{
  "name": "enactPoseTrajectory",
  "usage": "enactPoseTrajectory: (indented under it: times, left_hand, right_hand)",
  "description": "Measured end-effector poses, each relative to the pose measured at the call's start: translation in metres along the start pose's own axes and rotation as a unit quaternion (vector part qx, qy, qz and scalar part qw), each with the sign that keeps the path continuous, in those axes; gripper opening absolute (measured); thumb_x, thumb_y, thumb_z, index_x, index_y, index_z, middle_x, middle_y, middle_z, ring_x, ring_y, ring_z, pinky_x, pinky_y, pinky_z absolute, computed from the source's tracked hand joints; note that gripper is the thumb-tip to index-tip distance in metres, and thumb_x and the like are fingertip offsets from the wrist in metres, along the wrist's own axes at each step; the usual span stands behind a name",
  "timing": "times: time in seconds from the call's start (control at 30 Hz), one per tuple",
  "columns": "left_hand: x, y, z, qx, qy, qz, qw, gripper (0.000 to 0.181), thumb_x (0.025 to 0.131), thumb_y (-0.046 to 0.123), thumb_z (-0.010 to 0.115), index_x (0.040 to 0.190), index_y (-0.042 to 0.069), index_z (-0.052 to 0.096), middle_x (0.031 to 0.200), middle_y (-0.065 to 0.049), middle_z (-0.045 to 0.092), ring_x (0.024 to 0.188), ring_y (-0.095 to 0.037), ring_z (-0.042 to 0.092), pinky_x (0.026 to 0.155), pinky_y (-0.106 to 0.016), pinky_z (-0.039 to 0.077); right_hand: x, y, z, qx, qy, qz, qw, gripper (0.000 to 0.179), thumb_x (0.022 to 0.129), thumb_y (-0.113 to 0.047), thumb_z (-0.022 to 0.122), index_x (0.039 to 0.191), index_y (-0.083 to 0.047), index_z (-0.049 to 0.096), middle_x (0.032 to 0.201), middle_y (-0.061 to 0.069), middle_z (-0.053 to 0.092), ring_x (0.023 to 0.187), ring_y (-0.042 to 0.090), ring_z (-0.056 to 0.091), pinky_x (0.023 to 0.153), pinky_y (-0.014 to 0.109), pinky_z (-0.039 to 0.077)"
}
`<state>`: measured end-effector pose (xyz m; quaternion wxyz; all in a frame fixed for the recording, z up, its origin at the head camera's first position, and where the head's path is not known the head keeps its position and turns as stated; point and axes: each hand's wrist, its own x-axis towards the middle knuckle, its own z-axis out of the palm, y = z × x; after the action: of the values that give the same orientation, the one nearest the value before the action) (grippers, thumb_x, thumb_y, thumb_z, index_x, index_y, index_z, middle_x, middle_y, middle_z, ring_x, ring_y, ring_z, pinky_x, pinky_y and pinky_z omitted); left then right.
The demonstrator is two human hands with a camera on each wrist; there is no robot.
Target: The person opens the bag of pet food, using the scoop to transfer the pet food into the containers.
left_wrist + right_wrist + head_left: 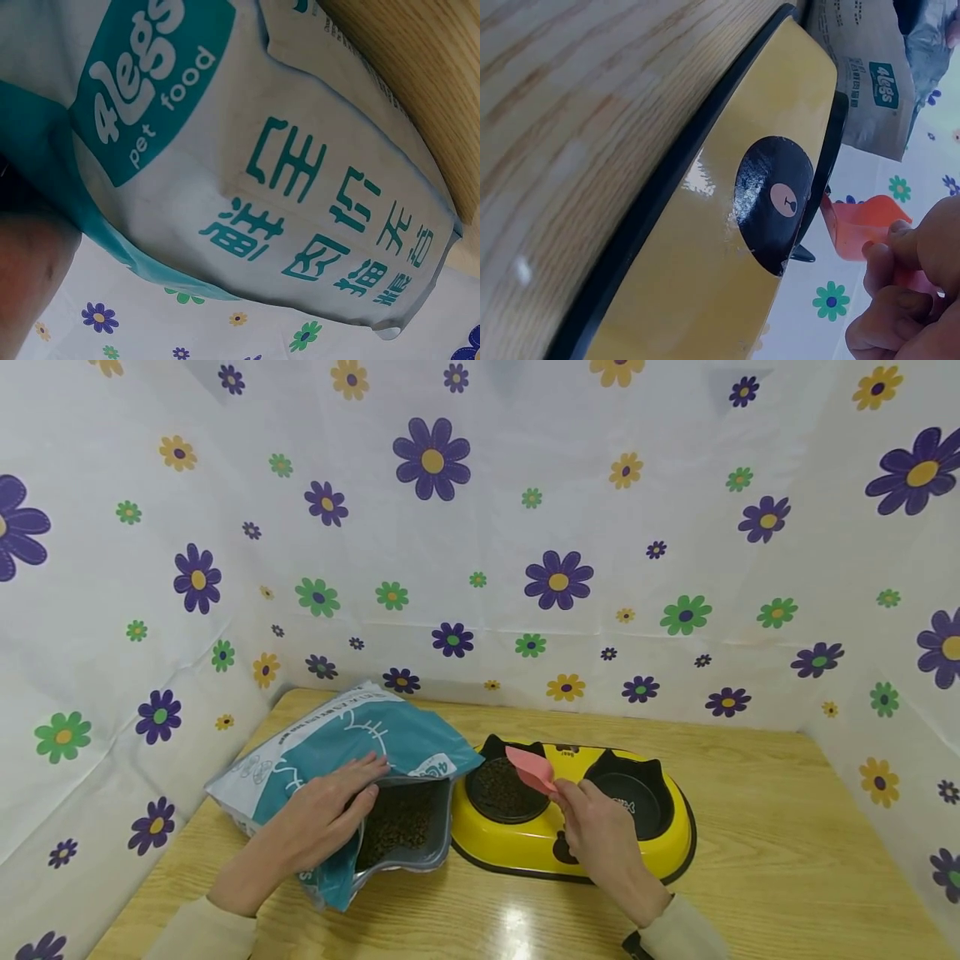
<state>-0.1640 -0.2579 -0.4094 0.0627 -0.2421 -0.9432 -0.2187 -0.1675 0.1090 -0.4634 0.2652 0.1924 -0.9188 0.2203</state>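
Head view: the right hand (600, 831) is gripping a pink scoop (531, 768) over the left bowl (492, 748) of a yellow feeder (491, 843), apparently portioning kibble (497, 787), while the left hand (322, 814) is resting, fingers extended, on the food bag (420, 731), the next move probably calling for a steady tip

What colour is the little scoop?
The scoop is coral pink; it shows best in the head view.

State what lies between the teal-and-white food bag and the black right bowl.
Head view: the black left bowl of brown kibble, in the yellow feeder, and the pink scoop above it, held by the right hand.
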Motion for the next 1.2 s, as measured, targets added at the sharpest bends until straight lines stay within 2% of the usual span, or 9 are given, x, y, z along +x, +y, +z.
enactPoseTrajectory:
  times: [0.13,0.27,0.47,0.57,0.7,0.83,1.0,1.1,1.2]
  left_hand:
    - [0.0,0.0,0.0,-0.001,0.001,0.001,1.0,0.042,0.11,0.023,0.046,0.146,0.005,0.056,0.153,-0.014,0.054,0.146,-0.037,0.046,0.114,-0.06,0.043]
    - [0.002,-0.001,-0.001,0.002,0.002,0.005,1.0,0.041,0.11,0.022,0.046,0.146,0.005,0.056,0.153,-0.014,0.054,0.145,-0.037,0.047,0.114,-0.06,0.043]
    - [0.003,-0.001,-0.001,0.007,0.003,0.007,0.9999,0.041,0.11,0.022,0.046,0.146,0.006,0.056,0.153,-0.013,0.054,0.145,-0.036,0.047,0.114,-0.059,0.043]
    - [0.002,-0.002,-0.001,0.004,0.005,0.005,1.0,0.041,0.11,0.022,0.047,0.146,0.006,0.057,0.153,-0.013,0.054,0.145,-0.037,0.047,0.114,-0.06,0.043]
    - [0.001,-0.001,0.002,-0.002,0.005,0.004,1.0,0.041,0.11,0.023,0.046,0.145,0.006,0.057,0.152,-0.013,0.055,0.145,-0.037,0.047,0.114,-0.06,0.043]
    - [0.0,-0.001,0.003,-0.004,0.006,0.001,1.0,0.041,0.11,0.023,0.047,0.145,0.006,0.058,0.152,-0.012,0.055,0.145,-0.036,0.047,0.114,-0.059,0.043]
    - [0.0,-0.001,0.004,-0.003,0.008,0.0,1.0,0.041,0.11,0.024,0.047,0.145,0.007,0.059,0.152,-0.012,0.056,0.144,-0.036,0.049,0.113,-0.059,0.044]
    - [0.0,-0.001,0.003,-0.002,0.01,0.0,0.9999,0.04,0.109,0.024,0.048,0.145,0.007,0.059,0.152,-0.012,0.056,0.144,-0.036,0.049,0.112,-0.059,0.045]
    - [0.001,-0.002,0.002,-0.002,0.012,0.003,0.9999,0.04,0.109,0.022,0.049,0.145,0.006,0.058,0.152,-0.012,0.056,0.144,-0.035,0.049,0.112,-0.058,0.045]
  right_hand:
    - [0.001,-0.001,-0.001,0.031,-0.011,0.015,0.9993,0.009,0.094,-0.01,0.073,0.099,-0.003,0.07,0.066,-0.003,0.051,0.053,0.003,0.037,0.047,0.014,0.031]
    - [-0.001,-0.004,-0.004,0.126,-0.037,0.027,0.991,0.01,0.1,-0.011,0.065,0.094,-0.004,0.067,0.061,-0.01,0.043,0.05,-0.003,0.034,0.045,0.015,0.03]
    - [-0.011,-0.016,-0.001,0.251,-0.049,-0.089,0.9628,0.008,0.101,-0.007,0.062,0.094,-0.008,0.066,0.061,-0.01,0.044,0.052,-0.01,0.03,0.046,0.008,0.03]
    - [-0.013,-0.032,0.005,0.204,-0.053,-0.157,0.9648,0.016,0.106,-0.018,0.055,0.097,-0.009,0.065,0.064,-0.008,0.049,0.055,-0.008,0.032,0.051,0.003,0.031]
    - [-0.01,-0.057,0.012,0.083,-0.053,-0.23,0.9683,0.031,0.11,-0.033,0.043,0.103,-0.01,0.063,0.07,-0.007,0.053,0.056,-0.002,0.035,0.054,0.002,0.029]
    - [-0.005,-0.077,0.023,-0.024,-0.035,-0.272,0.9612,0.022,0.103,-0.031,0.061,0.113,-0.012,0.064,0.073,-0.007,0.053,0.058,0.003,0.036,0.05,0.005,0.024]
    - [0.002,-0.091,0.039,-0.123,-0.007,-0.29,0.9491,0.035,0.091,-0.024,0.079,0.119,-0.011,0.064,0.076,-0.005,0.053,0.057,0.006,0.038,0.045,0.012,0.021]
    - [0.008,-0.094,0.047,-0.154,0.002,-0.288,0.9451,0.018,0.102,-0.017,0.063,0.119,-0.011,0.065,0.078,-0.003,0.055,0.056,0.007,0.042,0.043,0.015,0.027]
    - [0.013,-0.097,0.053,-0.175,0.013,-0.279,0.9442,0.037,0.111,-0.01,0.031,0.118,-0.012,0.067,0.079,-0.002,0.057,0.057,0.008,0.048,0.042,0.017,0.035]
